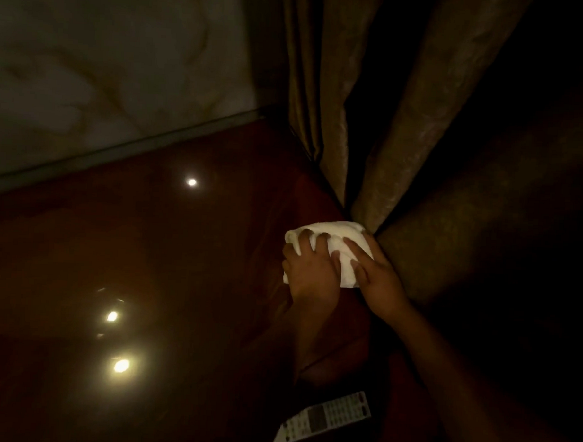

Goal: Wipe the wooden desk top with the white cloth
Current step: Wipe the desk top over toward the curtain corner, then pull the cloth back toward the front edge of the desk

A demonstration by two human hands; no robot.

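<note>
Both bare hands pressed down side by side — palms down, arms stretched forward.
Left hand point(309, 271) lies flat with fingers spread, fingertips curled over the far edge of the bunched white cloth point(332, 242); right hand point(378, 278) sits just beside it, fingers angled toward the left hand, forearm running back to the lower right — both bare, dimly lit.
</note>
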